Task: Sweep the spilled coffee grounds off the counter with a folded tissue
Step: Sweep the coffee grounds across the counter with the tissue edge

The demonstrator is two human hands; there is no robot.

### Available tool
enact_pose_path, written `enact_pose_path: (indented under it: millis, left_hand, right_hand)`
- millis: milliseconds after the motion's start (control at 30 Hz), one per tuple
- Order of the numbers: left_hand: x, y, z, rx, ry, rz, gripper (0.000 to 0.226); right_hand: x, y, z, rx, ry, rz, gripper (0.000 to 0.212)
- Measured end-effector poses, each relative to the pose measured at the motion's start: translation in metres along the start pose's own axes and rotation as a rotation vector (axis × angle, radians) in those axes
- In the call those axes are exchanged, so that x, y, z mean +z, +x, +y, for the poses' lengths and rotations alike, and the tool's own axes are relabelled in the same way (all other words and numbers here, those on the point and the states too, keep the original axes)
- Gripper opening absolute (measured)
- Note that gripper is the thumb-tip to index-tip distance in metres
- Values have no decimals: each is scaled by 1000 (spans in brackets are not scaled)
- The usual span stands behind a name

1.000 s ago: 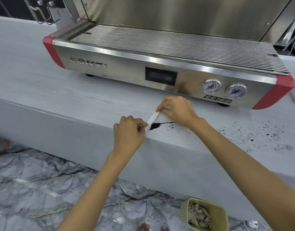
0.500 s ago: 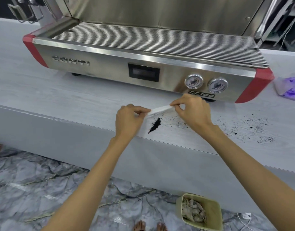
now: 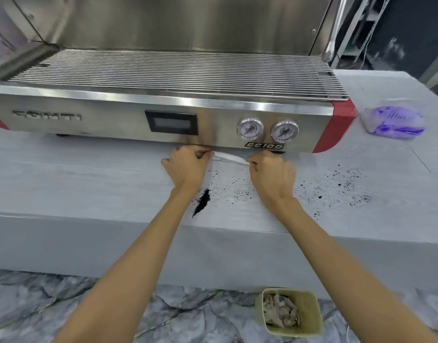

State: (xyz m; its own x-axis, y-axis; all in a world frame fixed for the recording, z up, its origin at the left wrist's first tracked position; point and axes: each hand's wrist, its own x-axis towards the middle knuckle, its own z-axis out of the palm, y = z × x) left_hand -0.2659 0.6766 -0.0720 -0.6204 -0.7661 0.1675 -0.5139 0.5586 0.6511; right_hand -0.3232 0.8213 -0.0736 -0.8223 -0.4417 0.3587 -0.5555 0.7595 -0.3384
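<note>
You face a steel espresso machine [image 3: 113, 120] (red end caps); below you, a grey veined floor [image 3: 64, 305] and a pale green bin [image 3: 310, 315]

Bright, even indoor light, shadows faint. Soft glare streaks on the machine front [image 3: 118, 105]. Mild motion blur overall, logo lettering [image 3: 47, 116] smeared. Wide-angle bending at frame edges; worktop [image 3: 76, 184] edge bows. Purple pack [image 3: 393, 120] blurred.
</note>
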Motion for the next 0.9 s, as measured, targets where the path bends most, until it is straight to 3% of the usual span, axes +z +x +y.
enact_pose_path:
  millis: [267,533,767,900]
  left_hand:
    - [-7,-1,-3,223,158,-105,21]
    - [-37,-30,-22,386,248,-254,20]
    - [-54,-24,-34,312,69,-166,13]
    - [-56,-17,-38,254,97,-161,15]
  right_hand:
    - [-1,-4,-2,27,-47,-134,33]
    - [-23,-40,-4,-83,40,-195,23]
    - [-20,-13,-15,-71,115,-174,22]
    - [-1,5,-30,-90,69,-214,24]
